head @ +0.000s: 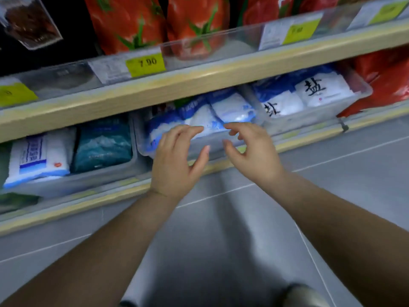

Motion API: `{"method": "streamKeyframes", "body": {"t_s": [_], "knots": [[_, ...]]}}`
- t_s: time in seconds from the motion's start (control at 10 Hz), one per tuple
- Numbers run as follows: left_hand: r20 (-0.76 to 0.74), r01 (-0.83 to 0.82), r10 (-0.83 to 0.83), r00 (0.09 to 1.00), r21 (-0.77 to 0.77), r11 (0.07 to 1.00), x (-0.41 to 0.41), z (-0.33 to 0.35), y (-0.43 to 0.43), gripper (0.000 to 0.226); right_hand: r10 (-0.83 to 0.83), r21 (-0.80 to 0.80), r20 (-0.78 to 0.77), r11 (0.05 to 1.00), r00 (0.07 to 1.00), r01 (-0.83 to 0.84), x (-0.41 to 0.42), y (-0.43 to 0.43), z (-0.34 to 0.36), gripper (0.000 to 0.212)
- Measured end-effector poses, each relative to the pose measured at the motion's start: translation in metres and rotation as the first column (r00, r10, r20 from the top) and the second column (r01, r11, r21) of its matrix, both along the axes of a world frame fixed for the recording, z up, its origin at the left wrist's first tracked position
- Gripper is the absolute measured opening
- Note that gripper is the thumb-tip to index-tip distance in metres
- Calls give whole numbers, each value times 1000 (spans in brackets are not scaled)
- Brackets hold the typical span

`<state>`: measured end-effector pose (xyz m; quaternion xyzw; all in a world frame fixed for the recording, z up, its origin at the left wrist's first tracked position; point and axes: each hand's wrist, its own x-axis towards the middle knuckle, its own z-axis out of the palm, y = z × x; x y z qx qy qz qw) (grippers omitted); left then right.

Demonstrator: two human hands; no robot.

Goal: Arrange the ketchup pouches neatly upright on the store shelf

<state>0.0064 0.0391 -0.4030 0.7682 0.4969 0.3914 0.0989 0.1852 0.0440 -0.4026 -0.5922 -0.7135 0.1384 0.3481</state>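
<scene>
Left hand (174,160) and right hand (250,151) are held open, empty, before the clear bin (177,149) of salt bags (232,107); ketchup pouches (132,23) are shelved above it.

Red ketchup pouches (194,25) printed with tomatoes and green stems stand upright side by side on the upper shelf (199,78), at the far side, behind its clear front rail. Their tops are cut off by the frame edge.

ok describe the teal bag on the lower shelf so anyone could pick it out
Start at the lower shelf, left of both hands. In the grey bin there, the teal bag lies beside a white-and-blue bag; it is the only dark teal pack among white ones.
</scene>
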Motion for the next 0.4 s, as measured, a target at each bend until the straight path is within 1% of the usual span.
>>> {"method": "streamKeyframes", "body": {"t_s": [0.1,0.2,0.3,0.4], "knots": [[47,4,6,999,-221,975,8,9,-8,35,-86,-207,15,975,996,87,11,-9,11,37],[43,42,-29,999,-364,930,10,38,-17,38,-121,-358,-8,927,993,110,13,-19,42,41],[25,37,-28,999,-482,875,14,91,-27,41,-157,-460,-73,881,985,107,15,-35,94,42],[-24,-38,29,999,-589,808,23,150,-29,42,-290,-576,-152,803,945,153,25,-47,155,42]]}}
